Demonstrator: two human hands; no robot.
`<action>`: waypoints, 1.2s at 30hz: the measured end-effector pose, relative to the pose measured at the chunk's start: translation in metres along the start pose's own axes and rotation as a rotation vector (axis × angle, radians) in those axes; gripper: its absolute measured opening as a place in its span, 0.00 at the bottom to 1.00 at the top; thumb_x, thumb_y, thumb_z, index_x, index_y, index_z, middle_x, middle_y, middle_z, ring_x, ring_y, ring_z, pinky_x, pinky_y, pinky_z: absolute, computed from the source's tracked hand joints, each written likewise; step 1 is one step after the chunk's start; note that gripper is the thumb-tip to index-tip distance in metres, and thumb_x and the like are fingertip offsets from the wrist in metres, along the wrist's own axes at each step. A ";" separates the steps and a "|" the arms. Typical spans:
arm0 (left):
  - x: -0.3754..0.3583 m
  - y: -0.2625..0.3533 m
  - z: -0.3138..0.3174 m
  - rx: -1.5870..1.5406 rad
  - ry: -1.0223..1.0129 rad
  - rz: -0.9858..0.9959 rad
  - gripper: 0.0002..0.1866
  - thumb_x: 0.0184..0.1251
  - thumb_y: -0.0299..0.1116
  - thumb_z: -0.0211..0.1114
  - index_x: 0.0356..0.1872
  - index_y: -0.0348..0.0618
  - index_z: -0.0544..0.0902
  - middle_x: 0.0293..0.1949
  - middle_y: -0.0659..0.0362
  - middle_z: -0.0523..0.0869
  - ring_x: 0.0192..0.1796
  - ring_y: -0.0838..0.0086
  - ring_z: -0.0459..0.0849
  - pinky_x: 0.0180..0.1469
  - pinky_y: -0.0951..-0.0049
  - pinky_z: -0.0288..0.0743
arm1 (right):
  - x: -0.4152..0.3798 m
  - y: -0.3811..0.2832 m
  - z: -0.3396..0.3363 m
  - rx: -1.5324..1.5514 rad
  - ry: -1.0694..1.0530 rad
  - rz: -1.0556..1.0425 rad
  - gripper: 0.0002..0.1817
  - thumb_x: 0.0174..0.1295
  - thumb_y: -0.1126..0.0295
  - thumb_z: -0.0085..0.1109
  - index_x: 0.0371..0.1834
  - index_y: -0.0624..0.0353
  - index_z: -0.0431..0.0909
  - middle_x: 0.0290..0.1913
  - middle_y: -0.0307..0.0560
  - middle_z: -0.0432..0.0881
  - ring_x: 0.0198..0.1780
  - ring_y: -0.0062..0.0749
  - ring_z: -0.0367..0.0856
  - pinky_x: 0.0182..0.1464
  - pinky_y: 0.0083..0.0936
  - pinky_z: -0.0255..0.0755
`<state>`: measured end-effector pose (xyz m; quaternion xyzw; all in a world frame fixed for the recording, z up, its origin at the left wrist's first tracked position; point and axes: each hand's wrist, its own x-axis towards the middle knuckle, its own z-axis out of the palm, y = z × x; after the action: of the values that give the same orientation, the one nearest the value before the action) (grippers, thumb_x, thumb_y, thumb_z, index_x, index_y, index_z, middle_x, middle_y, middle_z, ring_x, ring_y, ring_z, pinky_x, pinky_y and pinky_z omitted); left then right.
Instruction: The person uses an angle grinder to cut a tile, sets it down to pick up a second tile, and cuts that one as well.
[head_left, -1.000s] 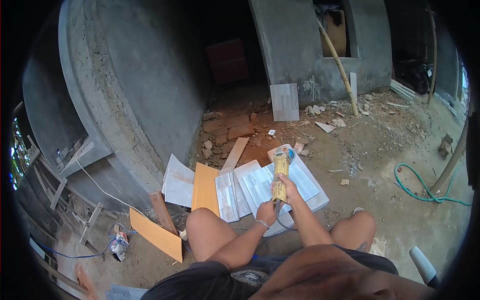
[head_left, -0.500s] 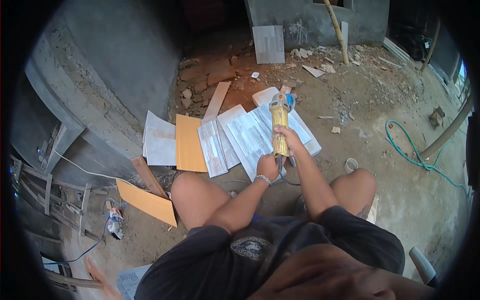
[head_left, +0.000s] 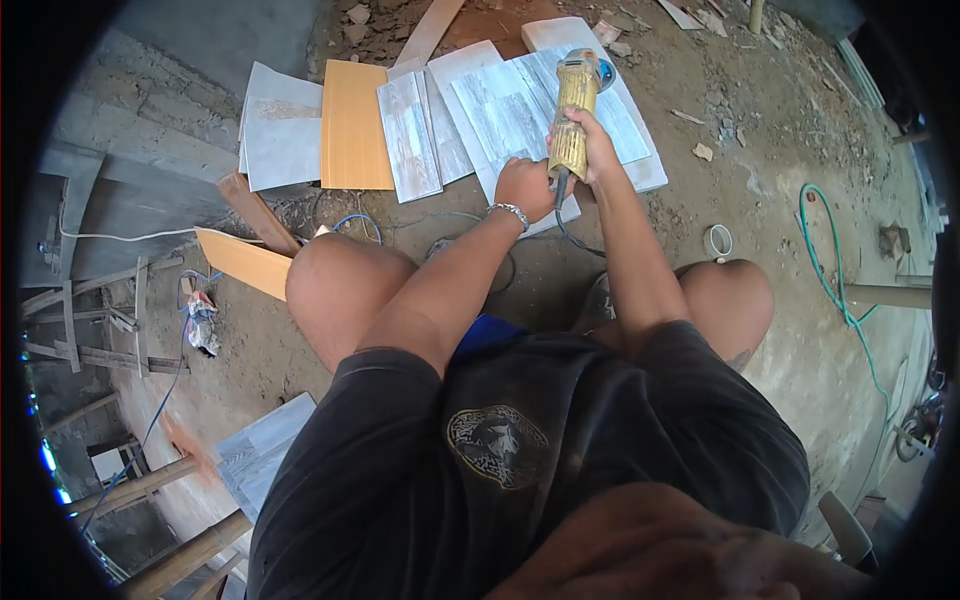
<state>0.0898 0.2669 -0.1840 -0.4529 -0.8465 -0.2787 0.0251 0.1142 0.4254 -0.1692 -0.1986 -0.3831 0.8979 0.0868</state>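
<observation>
My right hand (head_left: 594, 148) is wrapped around the yellow, worn body of an angle grinder (head_left: 574, 110). The grinder's metal head and blue-edged disc point away from me, above the tiles. My left hand (head_left: 528, 188), with a chain bracelet at the wrist, is closed at the grinder's rear end near the cord; its fingertips are partly hidden. Beneath the tool lie grey wood-patterned tiles (head_left: 492, 103), overlapping on a thick pale slab (head_left: 642, 150). To their left are a narrower grey tile (head_left: 408, 135), an orange-brown board (head_left: 355, 125) and a pale sheet (head_left: 285, 125).
The dark cord (head_left: 566, 225) runs down from the grinder between my knees. A white ring (head_left: 717, 241) lies by my right knee, with a green hose (head_left: 815, 245) farther right. Another orange board (head_left: 243, 262) leans near my left knee. Rubble (head_left: 610, 40) lies beyond the tiles.
The view has tilted down, so the tiles, grinder and hands appear higher, and the far wall has left view. Both hands keep hold of the grinder.
</observation>
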 end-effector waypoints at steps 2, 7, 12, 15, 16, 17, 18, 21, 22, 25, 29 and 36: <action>0.016 -0.013 -0.001 0.071 -0.031 0.031 0.27 0.66 0.59 0.65 0.28 0.40 0.84 0.24 0.50 0.87 0.33 0.56 0.85 0.46 0.59 0.74 | 0.016 -0.010 0.002 0.014 0.036 -0.005 0.23 0.63 0.59 0.65 0.54 0.63 0.72 0.39 0.54 0.81 0.35 0.40 0.85 0.36 0.37 0.84; 0.051 -0.021 0.023 -0.060 0.030 -0.016 0.22 0.68 0.54 0.65 0.30 0.42 0.83 0.24 0.52 0.87 0.33 0.56 0.85 0.46 0.59 0.73 | 0.057 -0.035 -0.001 -0.057 0.034 -0.019 0.24 0.63 0.58 0.65 0.53 0.65 0.72 0.38 0.54 0.82 0.36 0.40 0.86 0.36 0.37 0.85; 0.096 -0.041 0.040 -0.108 0.042 0.004 0.17 0.70 0.47 0.64 0.29 0.43 0.82 0.24 0.51 0.85 0.31 0.54 0.84 0.44 0.57 0.73 | 0.103 -0.057 -0.006 -0.236 0.080 0.027 0.24 0.61 0.58 0.68 0.51 0.67 0.75 0.36 0.51 0.82 0.33 0.38 0.86 0.35 0.35 0.84; 0.126 -0.060 0.054 -0.037 -0.113 -0.022 0.17 0.70 0.46 0.63 0.30 0.41 0.83 0.28 0.49 0.88 0.34 0.53 0.85 0.46 0.58 0.75 | 0.142 -0.071 -0.001 -0.511 0.074 0.088 0.25 0.58 0.58 0.71 0.49 0.68 0.78 0.35 0.50 0.82 0.32 0.36 0.85 0.34 0.33 0.82; 0.137 -0.072 0.061 -0.040 -0.130 -0.007 0.17 0.70 0.46 0.63 0.30 0.41 0.83 0.28 0.49 0.88 0.34 0.53 0.85 0.46 0.58 0.75 | 0.159 -0.075 -0.005 -0.670 0.065 0.134 0.25 0.56 0.58 0.73 0.48 0.68 0.80 0.35 0.50 0.83 0.31 0.34 0.85 0.34 0.31 0.81; 0.147 -0.089 0.064 -0.064 -0.255 -0.136 0.17 0.70 0.44 0.61 0.33 0.39 0.84 0.30 0.48 0.89 0.35 0.54 0.86 0.48 0.60 0.76 | 0.190 -0.066 -0.020 -0.786 0.012 0.070 0.27 0.52 0.57 0.75 0.47 0.68 0.81 0.37 0.51 0.85 0.31 0.33 0.85 0.34 0.32 0.80; 0.153 -0.112 0.070 -0.085 -0.385 -0.269 0.17 0.69 0.43 0.60 0.36 0.38 0.85 0.33 0.48 0.90 0.37 0.55 0.88 0.50 0.62 0.77 | 0.202 -0.065 -0.022 -0.770 0.033 0.076 0.27 0.52 0.57 0.75 0.47 0.68 0.81 0.37 0.51 0.85 0.31 0.33 0.85 0.34 0.32 0.80; 0.191 -0.195 0.078 -0.795 -0.310 -0.765 0.18 0.70 0.40 0.58 0.51 0.37 0.83 0.46 0.49 0.90 0.47 0.61 0.88 0.56 0.62 0.78 | 0.235 -0.055 -0.012 -1.118 0.016 0.046 0.31 0.47 0.53 0.76 0.46 0.69 0.83 0.41 0.56 0.87 0.36 0.39 0.87 0.39 0.35 0.80; 0.207 -0.211 0.068 -1.142 -0.279 -0.977 0.20 0.70 0.40 0.58 0.56 0.37 0.81 0.51 0.51 0.89 0.51 0.63 0.87 0.58 0.61 0.77 | 0.247 -0.044 -0.014 -1.207 0.043 -0.004 0.34 0.45 0.51 0.76 0.48 0.70 0.82 0.43 0.60 0.87 0.40 0.44 0.88 0.44 0.36 0.80; 0.240 -0.239 0.058 -1.240 -0.271 -0.835 0.22 0.71 0.39 0.58 0.61 0.38 0.78 0.59 0.52 0.84 0.59 0.64 0.83 0.62 0.60 0.76 | 0.266 -0.018 -0.012 -1.298 0.076 -0.061 0.39 0.43 0.48 0.75 0.51 0.72 0.81 0.46 0.66 0.87 0.48 0.52 0.87 0.51 0.38 0.79; 0.266 -0.290 0.041 -1.225 -0.672 -0.862 0.24 0.71 0.39 0.64 0.64 0.39 0.75 0.61 0.55 0.81 0.61 0.66 0.81 0.67 0.65 0.74 | 0.279 0.007 -0.013 -1.291 0.071 -0.055 0.42 0.43 0.45 0.75 0.53 0.72 0.80 0.49 0.69 0.86 0.53 0.55 0.86 0.56 0.38 0.78; 0.243 -0.303 0.074 -1.378 -0.481 -0.712 0.24 0.72 0.41 0.72 0.60 0.39 0.76 0.53 0.58 0.85 0.56 0.71 0.83 0.62 0.69 0.75 | 0.282 0.030 -0.009 -1.287 0.111 -0.066 0.44 0.42 0.43 0.75 0.54 0.71 0.80 0.51 0.70 0.85 0.54 0.58 0.86 0.57 0.39 0.78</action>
<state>-0.2745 0.3546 -0.3105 -0.1176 -0.5605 -0.6237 -0.5321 -0.1373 0.4975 -0.2784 -0.2451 -0.8457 0.4741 -0.0023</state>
